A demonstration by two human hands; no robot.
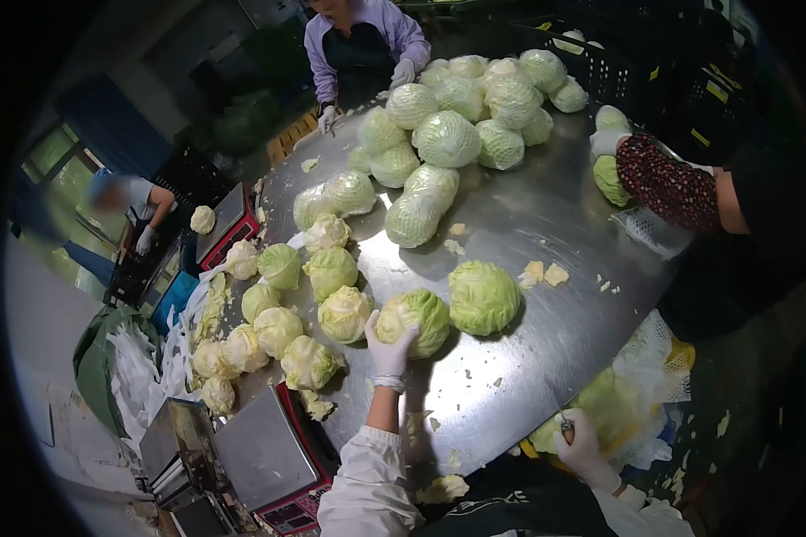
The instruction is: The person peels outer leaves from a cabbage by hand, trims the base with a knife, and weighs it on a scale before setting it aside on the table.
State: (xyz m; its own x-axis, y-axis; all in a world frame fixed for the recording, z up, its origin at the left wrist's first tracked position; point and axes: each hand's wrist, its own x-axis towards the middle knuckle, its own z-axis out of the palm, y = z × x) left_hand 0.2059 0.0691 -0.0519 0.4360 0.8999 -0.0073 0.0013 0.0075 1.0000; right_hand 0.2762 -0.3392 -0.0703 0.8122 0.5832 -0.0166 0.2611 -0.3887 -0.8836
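Observation:
My left hand (391, 351), in a white glove, grips the near side of a cabbage (418, 322) resting on the metal table (484, 394). Just right of it sits a greener cabbage (484, 298). Past the table's near edge, low on the right, my gloved right hand (584, 445) is closed round the brown handle of a small tool (568, 430); its blade is hard to make out. Under that hand lie green leaves (611, 403) in a yellow-rimmed container. Unwrapped cabbages (278, 331) stand left of my left hand.
Net-wrapped cabbages (448, 139) are heaped at the table's far side. One person (367, 45) stands behind them, another (148, 201) at far left. At right, a co-worker's floral sleeve (667, 179) reaches over a cabbage (610, 181). A red-framed scale (264, 447) stands at lower left.

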